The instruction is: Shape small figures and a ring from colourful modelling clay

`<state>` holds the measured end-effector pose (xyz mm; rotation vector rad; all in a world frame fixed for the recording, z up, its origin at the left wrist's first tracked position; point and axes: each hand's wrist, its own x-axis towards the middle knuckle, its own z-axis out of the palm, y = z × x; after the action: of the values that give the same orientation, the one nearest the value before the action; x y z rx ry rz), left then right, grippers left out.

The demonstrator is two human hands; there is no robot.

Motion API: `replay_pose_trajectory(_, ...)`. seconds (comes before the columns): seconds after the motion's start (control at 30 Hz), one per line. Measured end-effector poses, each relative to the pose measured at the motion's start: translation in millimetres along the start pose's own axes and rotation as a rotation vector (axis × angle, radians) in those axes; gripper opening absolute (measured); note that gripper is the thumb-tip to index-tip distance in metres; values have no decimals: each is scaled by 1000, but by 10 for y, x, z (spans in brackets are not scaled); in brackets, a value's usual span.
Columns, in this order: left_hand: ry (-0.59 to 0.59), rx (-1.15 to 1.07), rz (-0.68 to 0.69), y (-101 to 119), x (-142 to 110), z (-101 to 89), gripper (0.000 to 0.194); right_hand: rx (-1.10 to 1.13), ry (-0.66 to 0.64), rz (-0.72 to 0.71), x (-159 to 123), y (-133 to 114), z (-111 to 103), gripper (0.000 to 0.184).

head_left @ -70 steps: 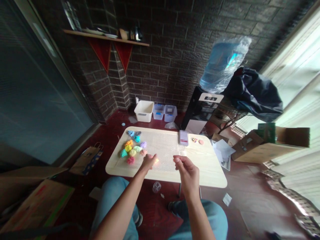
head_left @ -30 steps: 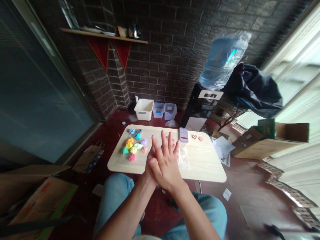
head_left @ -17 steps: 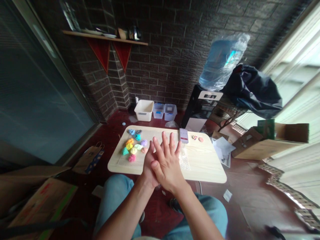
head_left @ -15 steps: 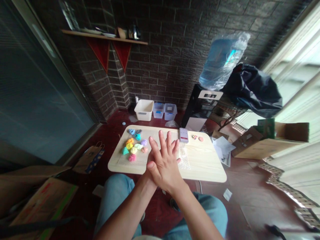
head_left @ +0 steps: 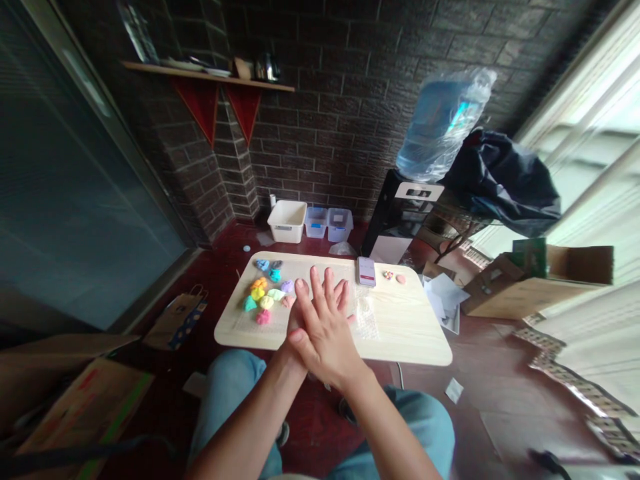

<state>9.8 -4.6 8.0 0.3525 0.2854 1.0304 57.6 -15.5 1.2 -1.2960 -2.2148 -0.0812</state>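
The right hand [head_left: 325,340] and the left hand [head_left: 300,319] are pressed palm to palm above the near edge of the table, with the back of the right hand turned toward the head camera. The right hand's fingers [head_left: 315,287] are held straight and slightly spread, and the left hand is largely hidden behind it. No grasp of the usual kind is formed, since neither hand is curled. Whether anything is trapped between the palms cannot be told, as nothing shows at their edges.

The flat, aligned hands appear well suited to even pressure, and the straight fingers leave the contact spread across the palms. The pair is held just beside the clay lumps, so some care seems needed if they are not to be brushed.

The modelling clay lumps [head_left: 265,293] lie in a loose cluster on the left of the pale wooden tabletop [head_left: 410,337]: pink [head_left: 263,317], yellow [head_left: 267,301], teal [head_left: 249,304] and purple [head_left: 287,286] among them. A clear bubble-textured sheet [head_left: 367,320] lies to the right of the hands. Beyond it are a small flat card-like object [head_left: 367,271] and a peach clay disc [head_left: 401,279].
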Motion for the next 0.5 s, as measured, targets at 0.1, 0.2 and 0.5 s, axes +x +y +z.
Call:
replay_pose_trajectory(0.1, 17, -57, 32, -84, -27, 4, 65, -22, 41, 43, 131, -7, -21, 75)
replay_pose_trajectory(0.2, -51, -105, -32, 42, -77, -80, 56, -40, 56, 120, 182, 147, -10, 67)
replay_pose_trajectory(0.5, 97, -125, 137, -133, 1, -88, 65, -9, -31, 11, -34, -19, 50, 76)
